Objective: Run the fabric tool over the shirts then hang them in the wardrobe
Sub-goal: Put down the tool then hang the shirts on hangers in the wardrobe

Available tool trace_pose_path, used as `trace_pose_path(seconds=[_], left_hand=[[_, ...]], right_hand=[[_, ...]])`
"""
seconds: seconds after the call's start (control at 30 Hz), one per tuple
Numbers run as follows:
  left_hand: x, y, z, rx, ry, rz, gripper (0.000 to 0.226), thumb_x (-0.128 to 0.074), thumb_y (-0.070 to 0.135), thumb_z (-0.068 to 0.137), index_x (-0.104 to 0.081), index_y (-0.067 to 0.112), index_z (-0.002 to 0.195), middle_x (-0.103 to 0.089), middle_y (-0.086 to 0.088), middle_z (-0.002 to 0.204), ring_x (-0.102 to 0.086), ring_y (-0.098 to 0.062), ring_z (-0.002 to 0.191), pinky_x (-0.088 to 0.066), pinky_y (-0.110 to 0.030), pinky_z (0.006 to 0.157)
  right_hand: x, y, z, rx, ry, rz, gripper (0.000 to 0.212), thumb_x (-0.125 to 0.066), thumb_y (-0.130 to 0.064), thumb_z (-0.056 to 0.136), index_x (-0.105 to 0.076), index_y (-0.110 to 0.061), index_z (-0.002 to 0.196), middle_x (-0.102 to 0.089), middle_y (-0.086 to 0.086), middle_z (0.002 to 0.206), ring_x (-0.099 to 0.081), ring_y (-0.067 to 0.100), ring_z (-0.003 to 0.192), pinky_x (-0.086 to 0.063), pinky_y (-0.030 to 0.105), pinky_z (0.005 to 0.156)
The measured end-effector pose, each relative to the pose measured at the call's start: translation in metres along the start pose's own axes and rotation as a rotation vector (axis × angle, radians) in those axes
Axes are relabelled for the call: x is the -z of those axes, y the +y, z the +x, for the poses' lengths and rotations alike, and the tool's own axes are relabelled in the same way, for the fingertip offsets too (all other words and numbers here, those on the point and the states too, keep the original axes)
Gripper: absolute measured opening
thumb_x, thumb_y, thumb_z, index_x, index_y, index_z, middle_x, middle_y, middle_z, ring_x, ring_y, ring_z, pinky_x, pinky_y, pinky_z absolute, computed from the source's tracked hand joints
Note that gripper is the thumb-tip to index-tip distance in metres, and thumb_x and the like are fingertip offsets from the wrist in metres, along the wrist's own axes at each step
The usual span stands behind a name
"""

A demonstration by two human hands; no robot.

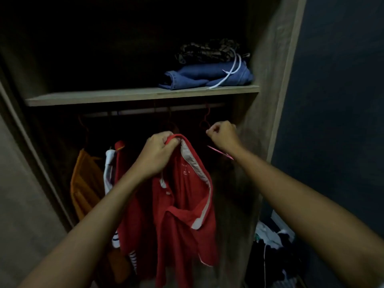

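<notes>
Left hand: fingers clamped on the red polo shirt collar, frame centre.
Right hand: fist closed on a pink hanger, right of centre.
Rail: orange garment hanging lower left.
Shelf: folded jeans, upper right.

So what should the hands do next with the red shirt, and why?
Probably slip the pink hanger into the red shirt's neck. The left hand grips the collar and the right hand is closed on the hanger beside it. The shirt is not on the hanger yet, so it cannot go on the rail.
</notes>
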State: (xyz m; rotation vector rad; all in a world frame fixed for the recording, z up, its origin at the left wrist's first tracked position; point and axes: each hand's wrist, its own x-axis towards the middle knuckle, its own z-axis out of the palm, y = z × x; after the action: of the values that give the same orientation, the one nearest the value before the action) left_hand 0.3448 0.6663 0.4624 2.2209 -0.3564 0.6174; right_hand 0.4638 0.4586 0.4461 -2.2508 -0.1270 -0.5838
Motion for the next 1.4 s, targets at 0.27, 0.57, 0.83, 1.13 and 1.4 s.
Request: trace_pose_path(seconds=[0.27,0.57,0.83,1.13,1.4], left_hand=[[-0.013,0.007,0.021,0.018,-0.034,0.088,0.028,-0.054,0.02,0.096,-0.059,0.002,0.075,-0.058,-0.008,0.068,-0.046,-0.008,0.054,-0.035,-0.02,0.051],[-0.014,0.002,0.027,0.103,-0.009,0.136,0.031,-0.054,0.024,0.094,-0.063,0.0,0.077,-0.063,-0.015,0.071,-0.05,-0.01,0.056,-0.039,-0.023,0.051],[-0.01,-0.008,0.021,0.13,-0.004,0.096,0.035,-0.055,0.023,0.095,-0.057,-0.005,0.075,-0.056,-0.014,0.065,-0.048,-0.012,0.059,-0.039,-0.034,0.058],[-0.001,-0.014,0.011,0.136,0.002,-0.021,0.036,-0.053,0.027,0.096,-0.061,-0.003,0.078,-0.057,-0.01,0.068,-0.051,-0.017,0.062,-0.045,-0.042,0.062],[-0.016,-0.005,0.001,0.168,-0.038,-0.113,0.035,-0.054,0.03,0.094,-0.062,0.005,0.071,-0.055,-0.002,0.062,-0.047,-0.014,0.056,-0.038,-0.034,0.058]], right_hand=[[-0.015,0.031,0.049,-0.129,-0.11,-0.373,0.025,-0.069,-0.027,0.086,-0.066,-0.009,0.103,-0.069,0.014,0.11,-0.066,0.034,0.103,-0.058,0.042,0.083],[-0.035,0.041,0.067,-0.164,-0.224,-0.325,0.039,-0.059,-0.028,0.091,-0.061,-0.004,0.123,-0.061,0.019,0.128,-0.062,0.037,0.114,-0.055,0.04,0.091],[-0.04,0.03,0.058,-0.185,-0.046,-0.116,0.028,-0.059,-0.018,0.093,-0.065,0.001,0.114,-0.066,0.021,0.116,-0.065,0.039,0.105,-0.05,0.033,0.078],[-0.003,0.052,-0.067,-0.006,0.06,0.108,0.014,-0.066,-0.017,0.092,-0.066,-0.011,0.08,-0.061,0.0,0.064,-0.05,0.006,0.053,-0.037,0.02,0.049],[0.017,0.066,-0.186,0.009,0.287,0.29,0.011,-0.065,-0.01,0.093,-0.063,-0.015,0.083,-0.054,-0.006,0.058,-0.054,0.004,0.053,-0.036,0.008,0.047]])
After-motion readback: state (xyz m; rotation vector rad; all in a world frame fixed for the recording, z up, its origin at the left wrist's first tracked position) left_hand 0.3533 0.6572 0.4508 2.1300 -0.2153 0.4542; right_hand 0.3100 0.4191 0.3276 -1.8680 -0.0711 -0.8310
